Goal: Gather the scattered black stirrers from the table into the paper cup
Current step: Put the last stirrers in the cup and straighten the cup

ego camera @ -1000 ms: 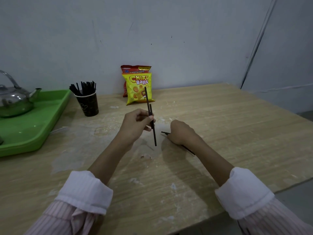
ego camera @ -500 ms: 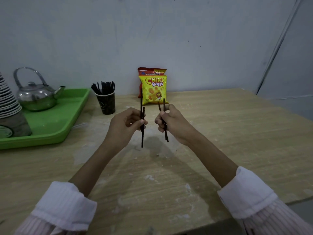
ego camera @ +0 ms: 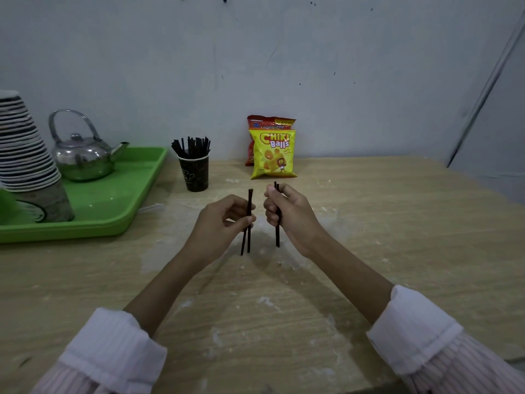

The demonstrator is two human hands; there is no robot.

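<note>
"Left hand (ego camera: 224, 220) first: its fingers and thumb were curled round two black stirrers (ego camera: 249, 237), pinching them so they stood nearly upright, their lower ends splaying slightly apart."

"And the right?"

"Right hand (ego camera: 292, 214) gripped a second pair of stirrers (ego camera: 277, 237) the same way, upright, tops poking out above my thumb. Both hands hung side by side over the middle of the wooden table (ego camera: 369, 223), near each other but not touching."

"Were the lower tips resting on the tabletop?"

"I couldn't tell; they came down close to it, over a pale, scuffed patch."

"Where was the cup?"

"The dark paper cup (ego camera: 196, 174) stood upright beyond my left hand, toward the wall, just beside the right edge of the green tray (ego camera: 113, 206). A bunch of stirrers (ego camera: 191, 146) already stuck out of its mouth, fanning a little."

"Anything else?"

"A steel kettle (ego camera: 82, 157) sat on the tray, with a tall stack of upturned paper cups (ego camera: 25, 155) at its left. A yellow Chiki Balls bag (ego camera: 274, 155) stood near the wall beyond my right hand, a red snack bag (ego camera: 270, 122) behind it. My white cuffs (ego camera: 113, 342) were turned back over striped sleeves."
</note>
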